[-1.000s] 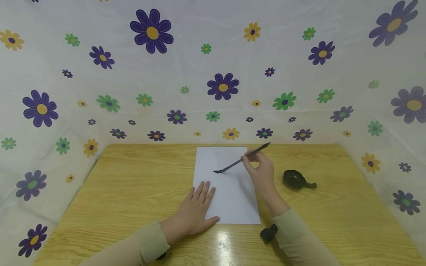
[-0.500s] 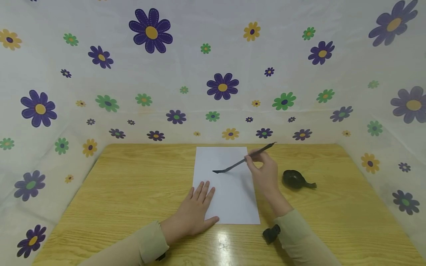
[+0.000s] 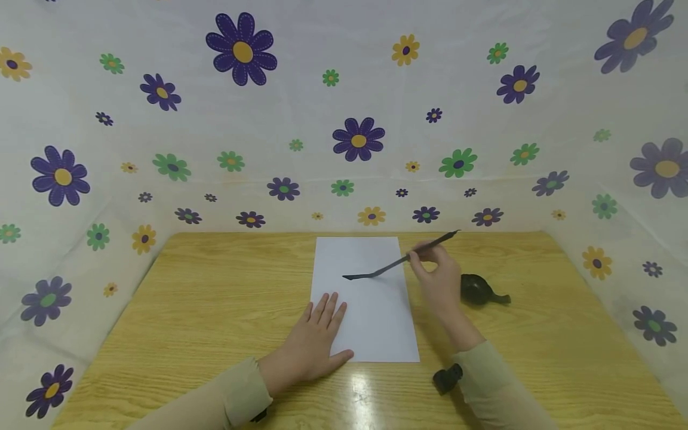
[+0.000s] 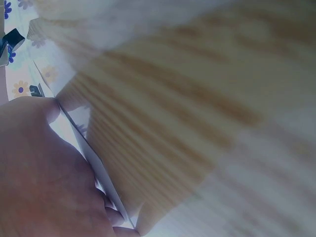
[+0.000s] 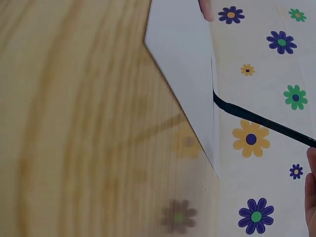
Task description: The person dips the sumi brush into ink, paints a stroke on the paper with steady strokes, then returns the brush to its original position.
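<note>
A white sheet of paper [image 3: 371,322] lies on the wooden table. Flat on its lower left part rests my left hand [image 3: 306,349], fingers straight and spread; in the left wrist view the same hand [image 4: 49,177] touches the sheet's edge. My right hand [image 3: 438,280] pinches a dark calligraphy brush [image 3: 400,261], tilted with its handle up to the right. The brush tip meets the paper at the right end of a short, level black stroke [image 3: 355,277]. In the right wrist view the brush [image 5: 266,122] slants down to the sheet, and only some fingers [image 5: 311,192] show.
Just right of my right hand sits a small dark dish [image 3: 477,289] with a stem-like handle. Small black devices [image 3: 448,379] are worn at both wrists. A white cloth [image 3: 301,107] with printed flowers surrounds the table [image 3: 226,286] at the back and sides.
My right hand has moved to the right with the brush, and the black stroke on the paper has grown longer that way. My left hand stays in place.
</note>
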Available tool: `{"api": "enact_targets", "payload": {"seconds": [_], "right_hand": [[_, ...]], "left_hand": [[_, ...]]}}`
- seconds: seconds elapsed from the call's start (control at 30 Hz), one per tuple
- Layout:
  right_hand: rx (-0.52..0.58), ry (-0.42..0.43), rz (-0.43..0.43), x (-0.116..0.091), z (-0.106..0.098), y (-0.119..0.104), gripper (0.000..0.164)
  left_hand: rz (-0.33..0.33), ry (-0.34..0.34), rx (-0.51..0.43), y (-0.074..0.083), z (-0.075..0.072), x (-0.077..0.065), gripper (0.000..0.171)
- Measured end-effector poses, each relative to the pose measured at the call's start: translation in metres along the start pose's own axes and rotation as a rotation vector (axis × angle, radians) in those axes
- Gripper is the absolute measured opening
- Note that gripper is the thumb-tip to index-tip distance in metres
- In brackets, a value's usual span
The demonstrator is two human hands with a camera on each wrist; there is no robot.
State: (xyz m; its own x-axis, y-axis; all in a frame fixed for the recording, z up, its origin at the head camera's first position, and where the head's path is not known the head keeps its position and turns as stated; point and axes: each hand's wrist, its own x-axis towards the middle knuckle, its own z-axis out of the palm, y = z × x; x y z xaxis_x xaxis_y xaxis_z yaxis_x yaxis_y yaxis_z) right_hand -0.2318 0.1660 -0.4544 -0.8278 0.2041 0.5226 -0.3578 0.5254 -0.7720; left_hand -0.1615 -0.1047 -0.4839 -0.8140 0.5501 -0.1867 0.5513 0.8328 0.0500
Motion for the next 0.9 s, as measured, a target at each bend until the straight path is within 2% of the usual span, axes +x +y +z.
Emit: {"api": "enact_targets", "payload": {"seconds": [0.37,0.9], "right_hand": [[-0.021,0.001,0.049,0.000,-0.011,0.007,0.010],[-0.047,0.021,0.051,-0.001,-0.024,0.012,0.008]], "left_hand": [[0.008,-0.001,-0.009,-0.001,0.002,0.001,0.093],[0.008,0.011,-0.019,-0.001,0.001,0.001,0.091]]}}
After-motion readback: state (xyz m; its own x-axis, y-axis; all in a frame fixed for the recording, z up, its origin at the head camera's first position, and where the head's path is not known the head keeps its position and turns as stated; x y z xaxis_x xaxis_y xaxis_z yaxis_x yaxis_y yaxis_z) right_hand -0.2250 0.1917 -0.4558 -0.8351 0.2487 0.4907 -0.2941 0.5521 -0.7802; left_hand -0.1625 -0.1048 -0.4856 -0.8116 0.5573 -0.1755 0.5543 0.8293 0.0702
